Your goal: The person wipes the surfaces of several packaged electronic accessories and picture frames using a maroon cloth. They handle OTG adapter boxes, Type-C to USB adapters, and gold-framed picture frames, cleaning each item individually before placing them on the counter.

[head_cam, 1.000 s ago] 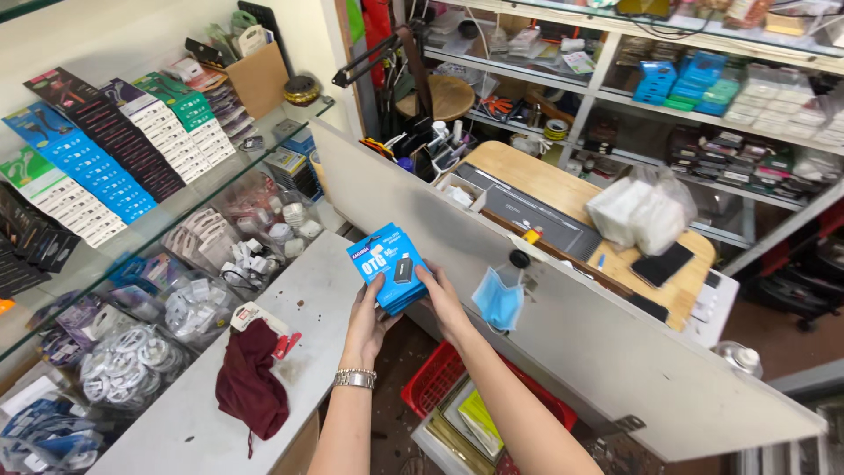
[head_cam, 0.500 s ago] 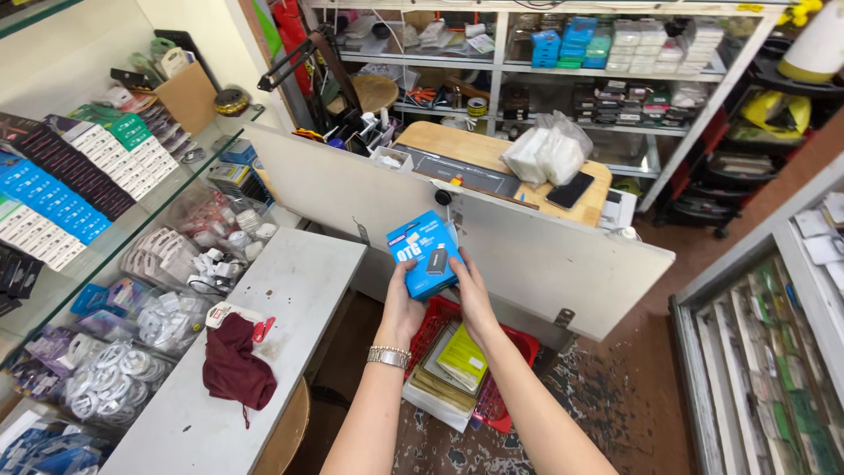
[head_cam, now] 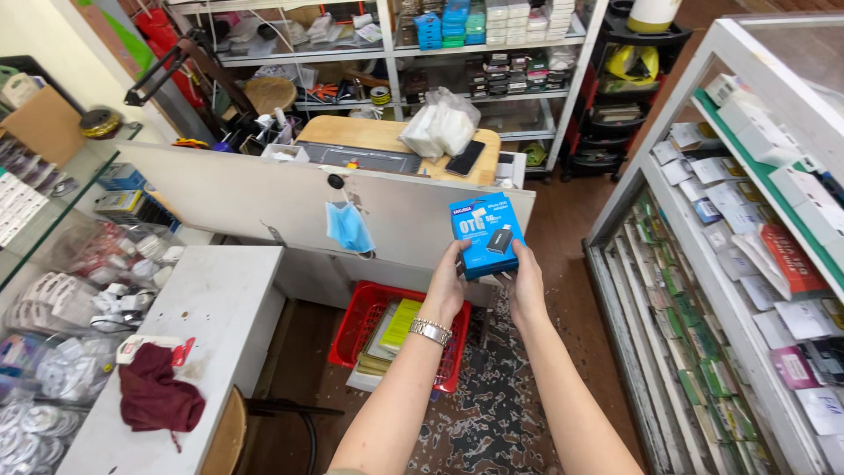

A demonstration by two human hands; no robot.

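Both my hands hold a small blue box (head_cam: 488, 233) with a picture of a small adapter on its front, raised at arm's length in the middle of the view. My left hand (head_cam: 447, 290), with a metal bracelet at the wrist, grips the box's lower left edge. My right hand (head_cam: 526, 280) grips its lower right edge. The box faces me, upright and slightly tilted. Behind it stands a white partition panel (head_cam: 264, 198) with a blue face mask (head_cam: 349, 226) hanging from it.
A white counter (head_cam: 202, 308) at left carries a dark red cloth (head_cam: 158, 398). A red basket (head_cam: 387, 330) of packets sits on the patterned floor. A glass display case (head_cam: 730, 290) of packets stands at right. Shelves (head_cam: 457, 53) and a wooden desk (head_cam: 369, 136) lie behind the partition.
My view has swung to the right, bringing the right display case into sight. The blue box stays held in both hands, now in front of the partition's right end.
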